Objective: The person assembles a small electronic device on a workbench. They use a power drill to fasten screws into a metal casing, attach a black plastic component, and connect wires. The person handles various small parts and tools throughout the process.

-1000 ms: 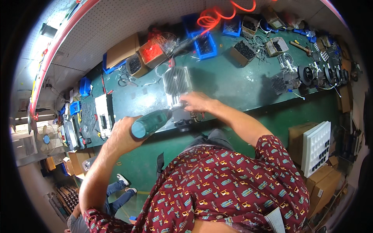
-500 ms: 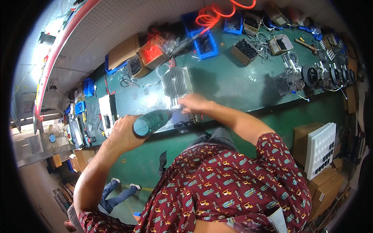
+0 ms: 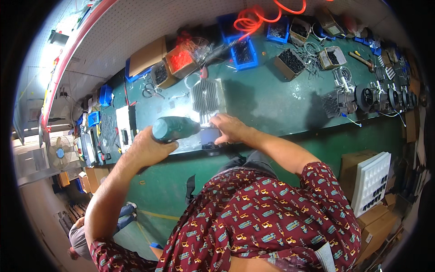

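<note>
- Just beyond your right hand (image 3: 229, 128), the finned metal heat sink (image 3: 208, 96) lies flat on the green bench (image 3: 272, 99), its near edge touching your fingertips.
- Its fins run away from you, so its long axis points from your hand toward the far side of the bench.
- Your right hand is pressed down at that near edge, fingers curled over a small dark part (image 3: 210, 136); you cannot tell whether it grips the part or only steadies it.
- Your left hand (image 3: 146, 146) is clenched round the handle of a dark green power screwdriver (image 3: 176, 128), whose body lies crosswise, nose pointing toward your right hand and the heat sink's near corner.
- Of your two hands the right is nearer the heat sink; the left sits off to its side, with the tool bridging the gap.
- Farther from your hands, beyond the heat sink, stand a red box (image 3: 181, 61) and a blue bin (image 3: 244, 51) of small parts, with an orange coiled hose (image 3: 253, 18) above them.
- Well out past your right hand, a row of dark motor-like assemblies (image 3: 376, 97) lines the bench.
</note>
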### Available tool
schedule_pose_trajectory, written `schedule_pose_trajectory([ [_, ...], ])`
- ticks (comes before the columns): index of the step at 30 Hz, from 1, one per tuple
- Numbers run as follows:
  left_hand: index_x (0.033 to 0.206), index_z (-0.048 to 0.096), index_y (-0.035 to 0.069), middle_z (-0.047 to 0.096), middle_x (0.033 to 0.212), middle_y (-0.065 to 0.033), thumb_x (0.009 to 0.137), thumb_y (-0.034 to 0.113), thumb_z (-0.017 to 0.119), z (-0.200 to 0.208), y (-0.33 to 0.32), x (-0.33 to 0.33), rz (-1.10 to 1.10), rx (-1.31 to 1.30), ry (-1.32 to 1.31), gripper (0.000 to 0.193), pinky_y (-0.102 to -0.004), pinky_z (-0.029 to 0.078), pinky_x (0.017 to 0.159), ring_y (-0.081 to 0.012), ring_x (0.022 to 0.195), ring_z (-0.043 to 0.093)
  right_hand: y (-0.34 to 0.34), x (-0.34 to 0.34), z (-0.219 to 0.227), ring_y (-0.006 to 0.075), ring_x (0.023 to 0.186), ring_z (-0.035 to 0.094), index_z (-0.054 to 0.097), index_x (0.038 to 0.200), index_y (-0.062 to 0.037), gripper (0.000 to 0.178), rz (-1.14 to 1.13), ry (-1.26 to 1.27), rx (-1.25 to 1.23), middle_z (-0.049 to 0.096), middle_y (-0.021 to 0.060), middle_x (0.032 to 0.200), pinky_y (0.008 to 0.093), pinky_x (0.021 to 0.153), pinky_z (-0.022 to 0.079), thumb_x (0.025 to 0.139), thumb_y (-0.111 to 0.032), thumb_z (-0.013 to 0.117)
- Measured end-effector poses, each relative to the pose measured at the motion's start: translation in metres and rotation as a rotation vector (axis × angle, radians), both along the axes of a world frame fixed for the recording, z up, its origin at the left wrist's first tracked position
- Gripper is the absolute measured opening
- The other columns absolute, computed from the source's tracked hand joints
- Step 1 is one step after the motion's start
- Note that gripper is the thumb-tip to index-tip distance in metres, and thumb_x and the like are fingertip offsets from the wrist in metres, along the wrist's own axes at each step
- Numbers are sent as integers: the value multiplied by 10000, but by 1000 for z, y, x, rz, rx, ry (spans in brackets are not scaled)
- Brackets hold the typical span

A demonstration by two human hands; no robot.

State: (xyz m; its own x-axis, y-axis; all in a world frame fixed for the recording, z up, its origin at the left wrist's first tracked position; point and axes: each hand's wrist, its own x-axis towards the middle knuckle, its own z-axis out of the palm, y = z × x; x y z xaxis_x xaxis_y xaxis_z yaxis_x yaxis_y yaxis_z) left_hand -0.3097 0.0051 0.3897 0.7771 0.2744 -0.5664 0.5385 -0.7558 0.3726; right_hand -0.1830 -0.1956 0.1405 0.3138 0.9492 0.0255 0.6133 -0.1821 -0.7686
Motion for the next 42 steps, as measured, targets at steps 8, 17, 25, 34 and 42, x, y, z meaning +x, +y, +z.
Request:
schedule_pose_trajectory([
  [8, 1251, 653, 49, 722, 1060, -102, 828, 174, 759, 31, -5, 7, 15, -169, 10, 454, -352, 516, 895, -183, 950, 638, -8, -2, -5, 366, 1024, 628, 522, 1334, -29, 728, -65, 104, 115, 607, 211, 1165, 448, 871, 511, 749, -301, 860],
  [17, 1372, 542, 0, 625, 1294, -89, 910, 76, 708, -20, -59, 21, 189, -519, -373, 497, -341, 472, 990, -167, 1136, 562, -55, 17, 50, 254, 1082, 664, -77, 1582, 12, 1111, -533, 1450, 253, 632, 228, 1260, 397, 872, 577, 909, -312, 745],
  [25, 1366, 568, 17, 373, 1513, -294, 842, 265, 771, -121, -103, 66, -63, -227, -567, 614, -476, 368, 1138, -425, 1388, 407, -100, 11, 57, 162, 1173, 573, 481, 1421, -33, 706, -584, 1044, 298, 589, 87, 1325, 322, 986, 469, 798, -104, 805],
  [34, 1594, 160, 162, 230, 1581, -304, 562, 543, 923, -243, -77, 102, 608, 453, -229, 1339, -556, 337, 1121, -459, 1429, 322, -178, 27, -58, 300, 1016, 616, 552, 1335, -55, 650, -623, -338, -324, 683, 120, 1057, 453, 913, 387, 732, -125, 785],
  [42, 1554, 245, 76, 424, 1383, -283, 586, 429, 891, -249, -34, 72, 653, 186, -508, 1216, -496, 403, 1091, -448, 1290, 427, -161, 18, -99, 333, 1161, 515, 420, 1489, -125, 882, -552, -337, -471, 579, 132, 1199, 510, 968, 370, 731, -201, 864],
])
